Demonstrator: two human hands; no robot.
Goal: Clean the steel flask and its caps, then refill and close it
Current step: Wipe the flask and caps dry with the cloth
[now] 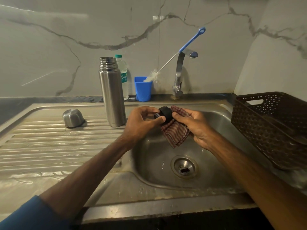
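The steel flask (112, 93) stands upright and uncapped on the drainboard, just left of the sink bowl. Its steel cup cap (72, 118) lies upside down on the ribbed drainboard further left. Above the bowl, my left hand (141, 123) pinches the black inner cap (164, 114) between thumb and fingers. My right hand (194, 125) grips a red checked cloth (176, 133) and presses it against the cap's right side. The cloth's lower part hangs down over the bowl.
A clear water bottle (123, 75) stands behind the flask. A blue cup (143, 89) holds a bottle brush (174, 57) leaning on the tap (180, 73). A dark brown plastic basket (272, 127) sits right of the sink (149, 178). The drain (184, 166) is open.
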